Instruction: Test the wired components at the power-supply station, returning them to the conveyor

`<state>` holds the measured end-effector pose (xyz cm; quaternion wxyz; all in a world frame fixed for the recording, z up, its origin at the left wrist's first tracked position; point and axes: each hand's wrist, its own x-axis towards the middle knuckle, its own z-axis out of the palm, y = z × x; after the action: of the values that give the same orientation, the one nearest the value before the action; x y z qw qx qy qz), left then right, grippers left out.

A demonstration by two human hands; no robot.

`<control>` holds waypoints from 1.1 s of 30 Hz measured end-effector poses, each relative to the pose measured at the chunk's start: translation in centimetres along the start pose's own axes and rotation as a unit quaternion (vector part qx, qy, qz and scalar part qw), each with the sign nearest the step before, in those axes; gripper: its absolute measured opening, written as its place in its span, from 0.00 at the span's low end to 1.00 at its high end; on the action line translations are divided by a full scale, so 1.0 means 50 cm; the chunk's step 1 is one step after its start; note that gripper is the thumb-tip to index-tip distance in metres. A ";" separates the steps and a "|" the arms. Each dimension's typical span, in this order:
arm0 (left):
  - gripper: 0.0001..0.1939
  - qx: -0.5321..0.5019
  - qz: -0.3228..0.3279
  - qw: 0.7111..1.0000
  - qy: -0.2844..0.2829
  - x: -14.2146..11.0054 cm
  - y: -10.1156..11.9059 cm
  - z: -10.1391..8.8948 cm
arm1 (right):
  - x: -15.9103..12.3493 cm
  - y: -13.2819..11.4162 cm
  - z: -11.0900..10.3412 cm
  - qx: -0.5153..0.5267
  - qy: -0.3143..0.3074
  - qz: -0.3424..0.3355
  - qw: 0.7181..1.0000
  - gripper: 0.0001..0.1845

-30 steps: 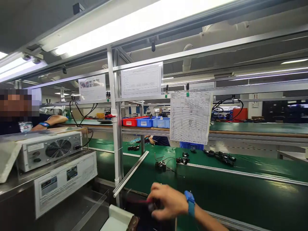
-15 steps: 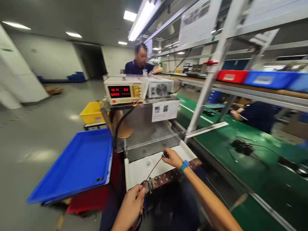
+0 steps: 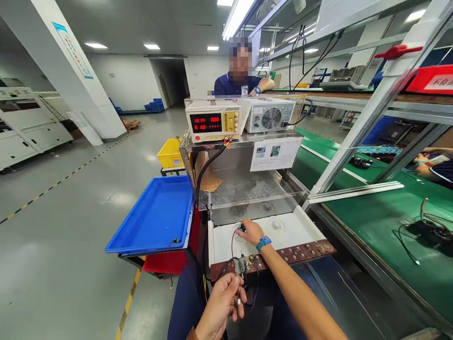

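My right hand point(image 3: 252, 232), with a blue-green watch on its wrist, grips a small circuit board point(image 3: 241, 228) above the white tray point(image 3: 226, 252). From the board a thin red wire point(image 3: 232, 243) runs down toward my left hand point(image 3: 223, 297). The thumb and finger of that hand are pinched on the wire, and a small white tip shows below them. Just beyond my left fingers, a metal clamp-like fitting point(image 3: 242, 265) with black leads sits on the brown studded strip point(image 3: 293, 255). My fingers partly hide the board and wire.
A power supply point(image 3: 213, 122) with red digits stands on the metal stand ahead, beside a grey fan unit point(image 3: 271, 117). At left, a blue tray point(image 3: 152, 212) holds another small board point(image 3: 175, 241). A green bench point(image 3: 375, 226) runs along the right. A person point(image 3: 226, 85) is behind the stand.
The view has turned left and steadied, so the stand and trays appear farther right. My right hand still holds the board over the white tray; my left hand still pinches the wire, its lower fingers looser.
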<state>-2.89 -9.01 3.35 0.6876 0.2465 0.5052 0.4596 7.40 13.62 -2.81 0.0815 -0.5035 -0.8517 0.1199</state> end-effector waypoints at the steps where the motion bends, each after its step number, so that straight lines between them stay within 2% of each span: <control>1: 0.30 -0.005 0.003 1.000 0.000 0.002 0.004 0.007 | 0.000 0.000 0.001 -0.004 -0.006 0.007 1.000 0.19; 7: 0.27 -0.021 0.045 0.998 -0.032 0.021 0.042 0.029 | 0.001 -0.008 0.001 -0.024 -0.051 0.028 0.998 0.26; 11: 0.26 -0.011 0.072 0.997 -0.023 0.050 0.078 0.030 | 0.002 0.000 0.007 0.000 -0.066 0.007 0.998 0.22; 15: 0.29 0.040 0.095 0.995 -0.003 0.102 0.099 0.028 | 0.010 0.017 0.026 0.032 -0.064 0.008 0.997 0.20; 19: 0.30 0.137 0.114 0.984 0.022 0.160 0.093 0.027 | 0.018 0.026 0.035 0.061 -0.065 0.023 0.996 0.20; 24: 0.18 0.243 0.178 0.953 0.043 0.219 0.063 0.032 | 0.019 0.026 0.024 0.078 -0.073 0.039 0.994 0.20; 28: 0.12 0.316 0.194 0.927 0.052 0.245 0.041 0.031 | 0.017 0.027 0.018 0.085 -0.077 0.040 0.993 0.21; 33: 0.13 0.352 0.197 0.914 0.054 0.256 0.031 0.027 | 0.019 0.029 0.018 0.089 -0.082 0.042 0.992 0.21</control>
<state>-1.37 3.16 -0.90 0.4236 0.5415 0.6121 0.3907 7.94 15.01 -4.05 0.0506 -0.5181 -0.8196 0.2392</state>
